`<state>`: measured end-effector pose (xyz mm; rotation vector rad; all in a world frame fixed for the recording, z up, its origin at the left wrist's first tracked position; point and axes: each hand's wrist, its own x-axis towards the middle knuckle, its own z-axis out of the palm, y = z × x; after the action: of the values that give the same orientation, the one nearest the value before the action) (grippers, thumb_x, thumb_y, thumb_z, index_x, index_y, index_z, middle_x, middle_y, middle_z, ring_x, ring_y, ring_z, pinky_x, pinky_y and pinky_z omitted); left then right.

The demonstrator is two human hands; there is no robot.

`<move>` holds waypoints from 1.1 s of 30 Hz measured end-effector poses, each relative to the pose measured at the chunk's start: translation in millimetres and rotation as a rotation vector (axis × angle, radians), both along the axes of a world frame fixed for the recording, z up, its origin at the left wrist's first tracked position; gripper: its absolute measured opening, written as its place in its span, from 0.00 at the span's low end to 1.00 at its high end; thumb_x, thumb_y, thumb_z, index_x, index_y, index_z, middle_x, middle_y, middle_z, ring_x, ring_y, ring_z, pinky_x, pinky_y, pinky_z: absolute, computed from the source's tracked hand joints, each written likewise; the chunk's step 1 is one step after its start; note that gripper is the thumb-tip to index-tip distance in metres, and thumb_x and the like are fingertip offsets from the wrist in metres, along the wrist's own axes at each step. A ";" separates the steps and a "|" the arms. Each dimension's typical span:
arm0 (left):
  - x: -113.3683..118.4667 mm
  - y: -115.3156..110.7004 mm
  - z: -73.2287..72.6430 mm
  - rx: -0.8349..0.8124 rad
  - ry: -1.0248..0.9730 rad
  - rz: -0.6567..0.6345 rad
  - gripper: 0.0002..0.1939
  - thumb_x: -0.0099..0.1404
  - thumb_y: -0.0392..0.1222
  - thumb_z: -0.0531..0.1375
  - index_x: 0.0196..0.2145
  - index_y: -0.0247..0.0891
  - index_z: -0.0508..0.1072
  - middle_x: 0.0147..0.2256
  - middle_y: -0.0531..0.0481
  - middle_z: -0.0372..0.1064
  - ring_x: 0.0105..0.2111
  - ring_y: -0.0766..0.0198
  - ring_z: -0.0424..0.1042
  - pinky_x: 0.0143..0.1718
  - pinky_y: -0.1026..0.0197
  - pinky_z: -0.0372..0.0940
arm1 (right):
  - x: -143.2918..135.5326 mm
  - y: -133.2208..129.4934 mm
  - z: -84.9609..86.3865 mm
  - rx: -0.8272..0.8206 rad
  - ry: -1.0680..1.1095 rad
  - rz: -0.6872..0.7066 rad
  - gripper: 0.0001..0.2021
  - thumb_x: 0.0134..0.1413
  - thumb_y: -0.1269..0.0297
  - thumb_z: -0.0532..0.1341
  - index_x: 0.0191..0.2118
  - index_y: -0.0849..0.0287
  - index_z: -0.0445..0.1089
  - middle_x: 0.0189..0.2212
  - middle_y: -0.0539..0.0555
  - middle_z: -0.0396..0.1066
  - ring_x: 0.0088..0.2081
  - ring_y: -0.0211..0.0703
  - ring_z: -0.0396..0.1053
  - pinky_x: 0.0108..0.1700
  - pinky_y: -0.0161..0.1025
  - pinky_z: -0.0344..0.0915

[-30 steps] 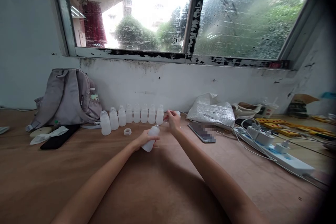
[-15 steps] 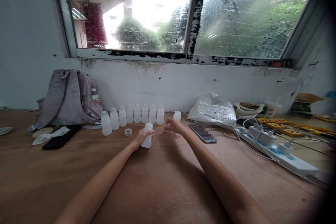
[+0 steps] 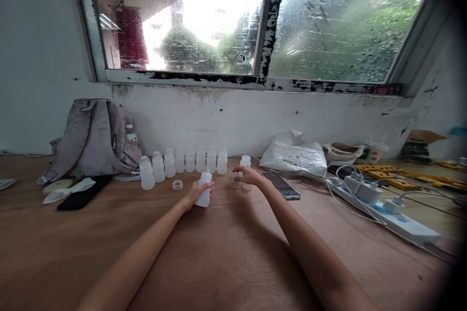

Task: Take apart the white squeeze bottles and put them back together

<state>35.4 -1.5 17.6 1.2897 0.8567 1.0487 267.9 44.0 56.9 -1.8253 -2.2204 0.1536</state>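
My left hand (image 3: 196, 191) is wrapped round a translucent white bottle (image 3: 203, 196), which leans slightly and has a nipple on top. To its right, my right hand (image 3: 248, 175) hovers with fingers apart over a small clear cap (image 3: 236, 182) on the table. Partly behind that hand stands another white bottle (image 3: 245, 161). Several capped bottles (image 3: 170, 163) stand upright in a row near the wall. A white ring (image 3: 177, 184) lies on the table in front of the row.
At the left are a grey backpack (image 3: 95, 136) and a black pouch (image 3: 83, 194) with a tissue on it. A phone (image 3: 282, 185), a silvery bag (image 3: 295, 153) and a power strip (image 3: 394, 214) with cables lie to the right on the wooden table (image 3: 204, 262).
My right hand has opened and shifted slightly right, and the clear cap now shows on the table below its fingers. The left hand keeps its hold on the bottle.
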 end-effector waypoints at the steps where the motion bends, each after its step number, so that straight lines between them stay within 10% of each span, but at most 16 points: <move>1: 0.1 -0.1 0.4 -0.003 0.002 0.001 0.17 0.48 0.48 0.62 0.30 0.34 0.64 0.20 0.53 0.65 0.16 0.69 0.64 0.17 0.66 0.59 | 0.5 -0.4 1.2 0.003 0.005 -0.013 0.17 0.43 0.61 0.60 0.42 0.57 0.67 0.40 0.55 0.68 0.42 0.48 0.63 0.41 0.39 0.55; 24: 0.2 -0.3 0.1 -0.004 0.015 0.012 0.19 0.47 0.49 0.62 0.32 0.33 0.65 0.21 0.51 0.66 0.17 0.68 0.65 0.16 0.67 0.59 | 26.2 4.5 8.6 -0.063 0.174 0.004 0.14 0.40 0.70 0.59 0.38 0.57 0.72 0.37 0.54 0.70 0.37 0.42 0.66 0.37 0.33 0.60; 33: 0.5 1.3 -3.0 0.001 0.013 0.019 0.18 0.48 0.49 0.61 0.32 0.34 0.65 0.21 0.51 0.65 0.17 0.68 0.65 0.16 0.67 0.59 | 40.8 10.2 6.5 -0.156 0.266 -0.166 0.08 0.34 0.74 0.60 0.27 0.64 0.73 0.18 0.53 0.68 0.19 0.36 0.63 0.22 0.32 0.61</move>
<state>35.9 -0.2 14.6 1.2920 0.8798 1.0569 308.7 54.2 63.3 -1.9304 -1.9146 0.5175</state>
